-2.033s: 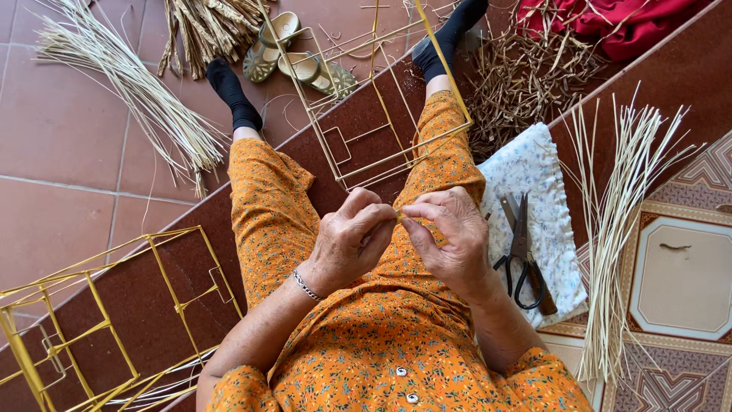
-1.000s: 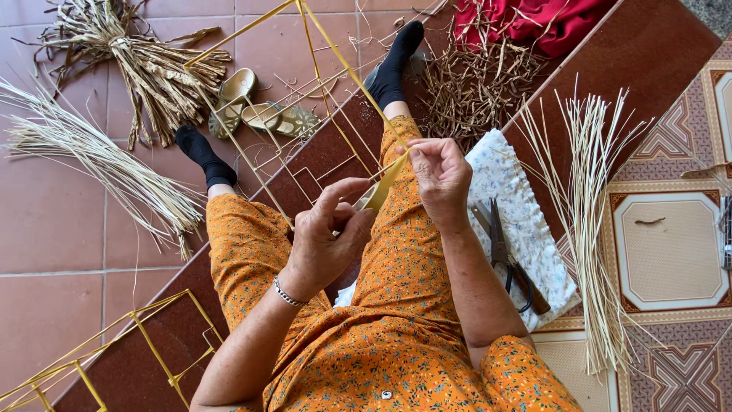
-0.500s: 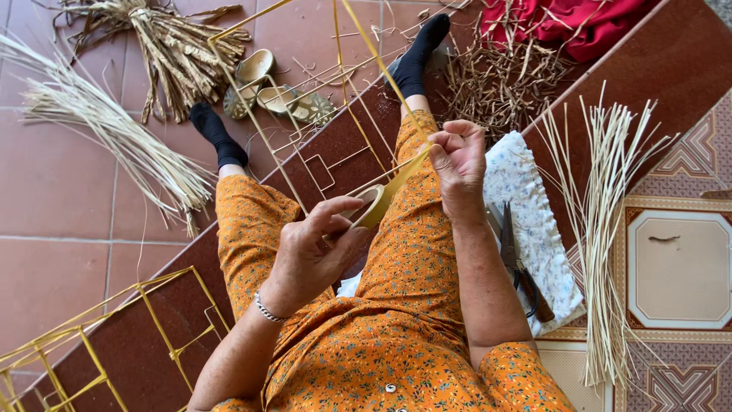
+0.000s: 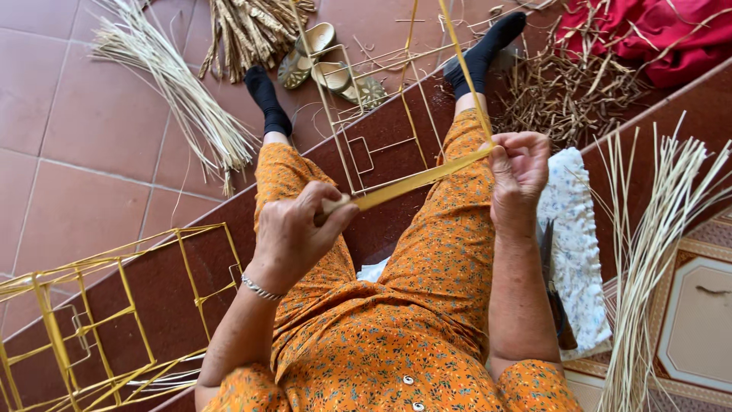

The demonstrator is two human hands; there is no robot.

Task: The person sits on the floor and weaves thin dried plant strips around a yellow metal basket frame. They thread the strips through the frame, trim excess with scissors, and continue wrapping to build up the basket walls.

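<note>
Tightly closed, the left hand (image 4: 297, 229) has its grip around one end of a flat yellow strip (image 4: 415, 179), thumb pressed over the top, just above the left thigh. From there the yellow strip runs taut up and to the right to the right hand (image 4: 521, 172), whose grip pinches it between thumb and fingertips above the right knee. Past that pinch the strip bends sharply and goes on up and away, out of the top of the view.

A thin silver bracelet (image 4: 261, 288) sits on the left wrist. Both forearms come out of an orange flowered dress (image 4: 396, 336) — the person sits on the floor with legs stretched out, in black socks (image 4: 267, 99).

Between the legs lies a wire frame (image 4: 358, 145) of thin metal rods, its rectangles showing on the dark red floor band. Beside the right thigh is a white patterned cloth (image 4: 572, 229), with dark scissors (image 4: 550, 263) lying on it, partly hidden by the right forearm. Further right a sheaf of pale reeds (image 4: 656, 252) fans out over a patterned tile.

At lower left stands a yellow-wrapped frame (image 4: 84, 320) — cubes of rods bound in the same yellow. Beyond the feet lie a bundle of pale straw (image 4: 179, 91), a pair of sandals (image 4: 328, 65), a heap of dry brown scraps (image 4: 579, 84) and a red cloth (image 4: 656, 34).
</note>
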